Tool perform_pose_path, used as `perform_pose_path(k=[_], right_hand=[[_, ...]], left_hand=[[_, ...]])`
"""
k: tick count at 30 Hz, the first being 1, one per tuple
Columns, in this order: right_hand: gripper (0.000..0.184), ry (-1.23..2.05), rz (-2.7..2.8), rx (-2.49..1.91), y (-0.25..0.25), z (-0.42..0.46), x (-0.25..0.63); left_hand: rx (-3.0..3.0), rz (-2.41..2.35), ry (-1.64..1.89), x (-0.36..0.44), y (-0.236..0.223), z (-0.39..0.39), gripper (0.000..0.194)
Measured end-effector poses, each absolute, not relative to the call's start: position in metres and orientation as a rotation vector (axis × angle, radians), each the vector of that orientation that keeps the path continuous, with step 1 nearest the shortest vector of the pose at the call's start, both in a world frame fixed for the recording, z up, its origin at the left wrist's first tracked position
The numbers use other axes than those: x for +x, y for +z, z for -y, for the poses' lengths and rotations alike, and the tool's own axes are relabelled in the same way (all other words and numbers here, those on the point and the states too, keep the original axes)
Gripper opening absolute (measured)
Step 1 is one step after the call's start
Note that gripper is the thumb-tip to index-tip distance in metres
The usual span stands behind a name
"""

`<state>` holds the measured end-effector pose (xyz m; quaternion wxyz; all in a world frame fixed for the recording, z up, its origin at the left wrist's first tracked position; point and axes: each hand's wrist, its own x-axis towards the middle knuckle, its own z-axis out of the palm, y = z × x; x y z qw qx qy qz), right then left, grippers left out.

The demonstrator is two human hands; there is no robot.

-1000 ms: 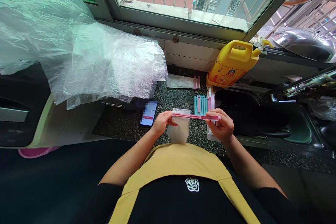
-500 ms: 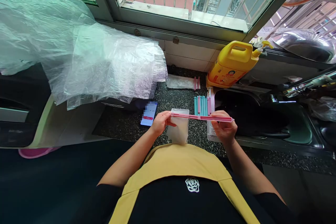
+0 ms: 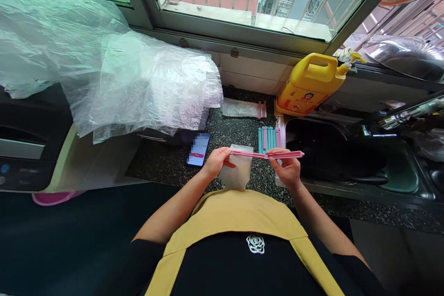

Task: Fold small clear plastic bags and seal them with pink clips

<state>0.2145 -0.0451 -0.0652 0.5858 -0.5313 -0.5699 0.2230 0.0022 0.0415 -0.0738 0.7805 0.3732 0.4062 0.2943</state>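
A long pink bag-sealing clip (image 3: 256, 155) lies level across the front of me, thin on its left half and thicker on its right. My left hand (image 3: 218, 162) is closed on its left end, by the top of a small translucent bag (image 3: 237, 173) with pale contents. The bag stands upright on the counter against the apron. My right hand (image 3: 287, 166) pinches the clip's thicker right part, fingers closed around it. Just beyond lies a row of teal and pink sealing clips (image 3: 266, 138). Whether the left fingers also grip the bag, I cannot tell.
A phone (image 3: 198, 150) lies left of the bag. Behind are a clear packet with pink clips (image 3: 243, 108) and a large yellow pump jug (image 3: 310, 85). Plastic sheeting (image 3: 149, 83) covers the left side. To the right is a dark sink (image 3: 398, 173) with a tap (image 3: 391, 122).
My right hand has moved left along the clip, toward the left hand. The clip's overall length looks shorter. The left hand still holds its left end at the bag's top.
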Motion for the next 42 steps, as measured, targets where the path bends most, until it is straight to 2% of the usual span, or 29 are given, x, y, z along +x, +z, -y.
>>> perform_pose_path(k=[8,21,27,42], right_hand=[[0.005,0.463,1.498,-1.326,-0.067,0.041,0.219],[0.010,0.632,1.385,-1.400,-0.068,0.043,0.220],[0.013,0.662,1.116,-1.348,-0.060,0.041,0.209],[0.010,0.746,1.139,-1.228,-0.056,0.034,0.182]], left_hand=[[0.830,-0.879,0.647,0.003,-0.067,-0.040,0.050],[0.888,-0.873,0.670,0.000,-0.062,-0.039,0.053],[1.004,-0.900,0.682,0.002,-0.057,-0.037,0.043],[1.231,-0.975,0.830,0.005,-0.046,-0.033,0.031]])
